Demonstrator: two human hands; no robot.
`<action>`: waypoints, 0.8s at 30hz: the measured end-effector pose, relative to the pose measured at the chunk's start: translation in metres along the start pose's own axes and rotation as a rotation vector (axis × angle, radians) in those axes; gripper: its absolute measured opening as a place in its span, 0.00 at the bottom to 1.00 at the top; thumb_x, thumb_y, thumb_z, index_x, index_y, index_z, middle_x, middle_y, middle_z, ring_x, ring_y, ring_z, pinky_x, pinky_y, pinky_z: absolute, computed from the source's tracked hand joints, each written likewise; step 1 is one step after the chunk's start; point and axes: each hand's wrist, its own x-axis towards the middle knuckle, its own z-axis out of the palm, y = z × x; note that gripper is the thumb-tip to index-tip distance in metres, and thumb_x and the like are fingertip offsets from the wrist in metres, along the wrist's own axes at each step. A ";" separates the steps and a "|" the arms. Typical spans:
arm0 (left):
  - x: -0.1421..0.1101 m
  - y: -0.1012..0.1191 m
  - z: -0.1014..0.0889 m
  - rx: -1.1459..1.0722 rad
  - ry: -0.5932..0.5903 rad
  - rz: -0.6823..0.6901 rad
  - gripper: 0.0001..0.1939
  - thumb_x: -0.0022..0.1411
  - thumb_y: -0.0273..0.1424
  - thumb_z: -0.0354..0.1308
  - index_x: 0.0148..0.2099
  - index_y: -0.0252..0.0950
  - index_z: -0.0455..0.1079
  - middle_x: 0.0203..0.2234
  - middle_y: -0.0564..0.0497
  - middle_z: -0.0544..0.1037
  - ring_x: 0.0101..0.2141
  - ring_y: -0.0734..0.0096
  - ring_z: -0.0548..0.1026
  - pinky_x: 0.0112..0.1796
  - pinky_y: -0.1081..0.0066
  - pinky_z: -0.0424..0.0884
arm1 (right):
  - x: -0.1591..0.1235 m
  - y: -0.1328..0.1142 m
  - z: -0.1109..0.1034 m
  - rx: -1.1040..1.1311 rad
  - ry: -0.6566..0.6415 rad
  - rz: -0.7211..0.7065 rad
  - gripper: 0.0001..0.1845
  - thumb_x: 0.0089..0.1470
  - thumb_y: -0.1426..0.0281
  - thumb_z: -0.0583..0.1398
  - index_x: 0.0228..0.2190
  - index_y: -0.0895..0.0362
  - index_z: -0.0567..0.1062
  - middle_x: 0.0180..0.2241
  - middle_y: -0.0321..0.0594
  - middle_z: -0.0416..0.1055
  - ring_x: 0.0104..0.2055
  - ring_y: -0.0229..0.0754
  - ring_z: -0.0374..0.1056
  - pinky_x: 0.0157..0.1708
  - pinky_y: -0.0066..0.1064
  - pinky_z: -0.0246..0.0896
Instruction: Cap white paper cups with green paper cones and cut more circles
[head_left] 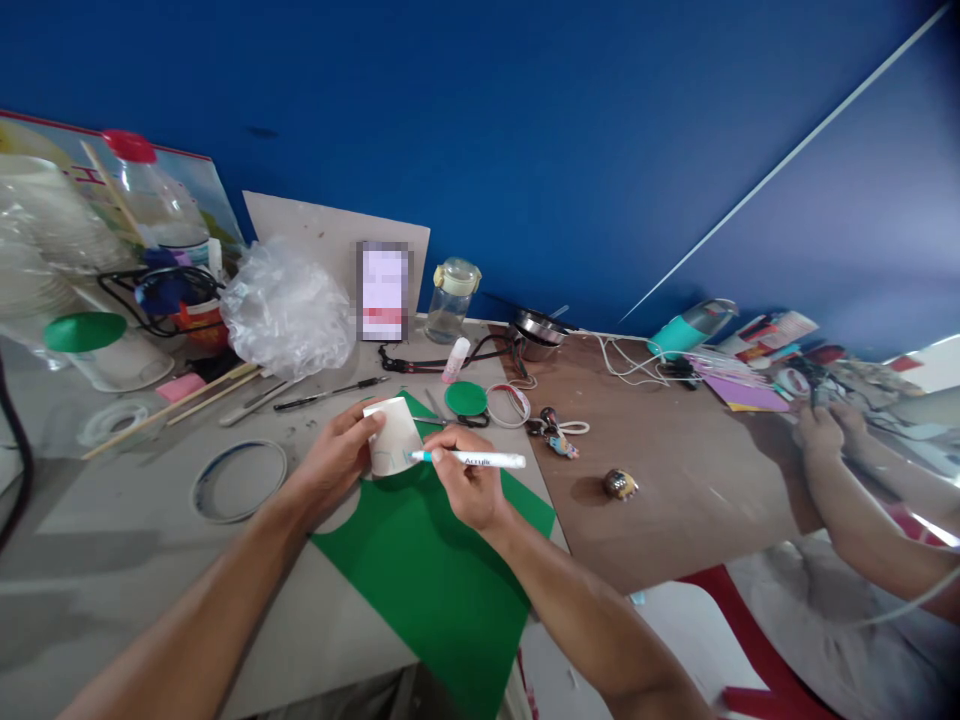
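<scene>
My left hand (pixel 339 457) is closed around a white paper cup (pixel 391 438), holding it tilted on its side above a green paper sheet (pixel 435 570). My right hand (pixel 469 480) pinches a white acrylic marker (pixel 476 460) with a blue tip. The tip touches the cup's side. The green sheet lies on the grey table (pixel 150 540) and has a round piece cut out of its left edge.
A green paper disc (pixel 466 398), a glue stick (pixel 455 360), a glass jar (pixel 451 300), a crumpled plastic bag (pixel 281 305), wooden sticks (pixel 172 408), a tape ring (pixel 238 481) and a black pen (pixel 330 393) lie around. Another person's hands (pixel 821 428) work at the right on the brown board (pixel 675 470).
</scene>
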 end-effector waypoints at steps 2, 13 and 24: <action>0.001 -0.001 -0.001 0.005 -0.014 -0.008 0.19 0.50 0.36 0.70 0.45 0.36 0.77 0.27 0.51 0.80 0.26 0.66 0.77 0.22 0.74 0.67 | 0.001 0.000 -0.001 0.007 0.015 0.000 0.11 0.62 0.65 0.56 0.31 0.55 0.76 0.28 0.40 0.75 0.31 0.42 0.70 0.34 0.35 0.64; -0.001 0.001 -0.001 -0.022 -0.037 0.003 0.22 0.47 0.36 0.72 0.45 0.35 0.77 0.29 0.49 0.81 0.31 0.63 0.79 0.25 0.73 0.70 | 0.003 0.001 0.001 -0.002 0.011 -0.042 0.12 0.63 0.65 0.56 0.31 0.54 0.76 0.28 0.40 0.74 0.31 0.41 0.69 0.34 0.35 0.65; 0.000 -0.001 -0.005 -0.039 -0.086 -0.008 0.20 0.50 0.37 0.71 0.45 0.35 0.79 0.31 0.47 0.82 0.33 0.60 0.79 0.28 0.71 0.71 | 0.002 0.011 0.000 0.039 0.078 0.136 0.16 0.64 0.56 0.55 0.36 0.54 0.76 0.27 0.39 0.68 0.34 0.43 0.68 0.30 0.33 0.62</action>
